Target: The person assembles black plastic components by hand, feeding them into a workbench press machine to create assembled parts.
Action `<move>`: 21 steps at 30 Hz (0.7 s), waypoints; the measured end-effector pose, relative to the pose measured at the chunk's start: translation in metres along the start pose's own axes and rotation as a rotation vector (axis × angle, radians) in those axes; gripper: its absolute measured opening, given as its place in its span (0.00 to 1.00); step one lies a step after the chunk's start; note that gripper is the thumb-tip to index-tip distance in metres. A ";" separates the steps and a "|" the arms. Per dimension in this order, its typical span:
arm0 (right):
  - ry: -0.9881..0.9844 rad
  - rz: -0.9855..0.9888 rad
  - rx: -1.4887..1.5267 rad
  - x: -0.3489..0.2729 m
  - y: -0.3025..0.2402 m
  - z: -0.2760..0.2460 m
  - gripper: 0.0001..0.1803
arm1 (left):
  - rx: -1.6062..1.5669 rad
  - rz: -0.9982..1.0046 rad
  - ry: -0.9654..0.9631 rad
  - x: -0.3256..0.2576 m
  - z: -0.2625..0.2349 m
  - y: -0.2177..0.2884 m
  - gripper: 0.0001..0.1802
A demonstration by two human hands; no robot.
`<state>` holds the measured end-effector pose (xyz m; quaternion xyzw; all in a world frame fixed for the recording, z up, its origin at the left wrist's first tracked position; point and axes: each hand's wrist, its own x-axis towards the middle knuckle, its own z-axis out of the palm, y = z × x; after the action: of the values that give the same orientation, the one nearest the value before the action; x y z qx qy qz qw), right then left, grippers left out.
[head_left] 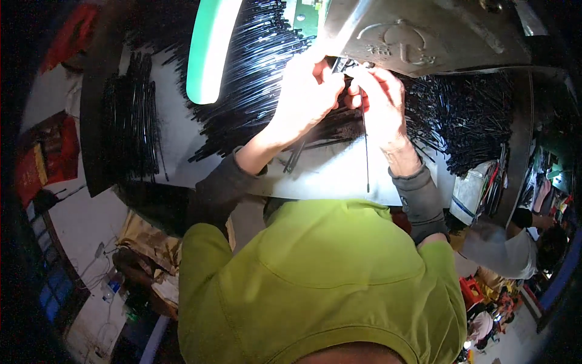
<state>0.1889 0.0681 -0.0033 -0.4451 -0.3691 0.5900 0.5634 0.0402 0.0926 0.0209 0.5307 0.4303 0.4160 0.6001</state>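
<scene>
Under bright light, my two hands meet at the lower edge of a grey metal machine cover [418, 36]. A thin black rod [366, 148] hangs down from the pinched fingers of my right hand [385, 100], its lower end over the pale tabletop [339, 176]. My left hand [306, 94] is closed close beside it, thumb and fingertips pressed together near a small metal part [342, 64] of the machine. Whatever those left fingertips grip is hidden by glare and by the fingers. A large pile of similar black rods [254, 67] lies beyond my left forearm.
A green-and-white lamp [212, 54] juts in above the rods. A separate bundle of black rods [136, 115] lies at the far left, and another heap [467, 115] at the right, by a white container [470, 191]. Another person [503, 249] is at the right.
</scene>
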 end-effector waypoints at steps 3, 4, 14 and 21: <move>-0.003 -0.026 -0.086 0.002 -0.001 0.001 0.10 | 0.010 0.028 -0.024 0.001 -0.003 -0.005 0.19; -0.002 -0.026 -0.086 0.002 -0.002 0.001 0.10 | 0.010 0.027 -0.025 0.000 -0.003 -0.004 0.19; 0.001 -0.004 -0.190 0.000 -0.008 0.009 0.10 | -0.011 -0.088 -0.013 -0.004 -0.005 0.000 0.17; -0.010 -0.010 -0.235 0.000 -0.010 0.006 0.12 | -0.135 -0.051 -0.022 -0.002 -0.007 -0.007 0.05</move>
<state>0.1870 0.0694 0.0079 -0.5033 -0.4408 0.5421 0.5085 0.0331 0.0922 0.0135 0.4825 0.4081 0.4225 0.6497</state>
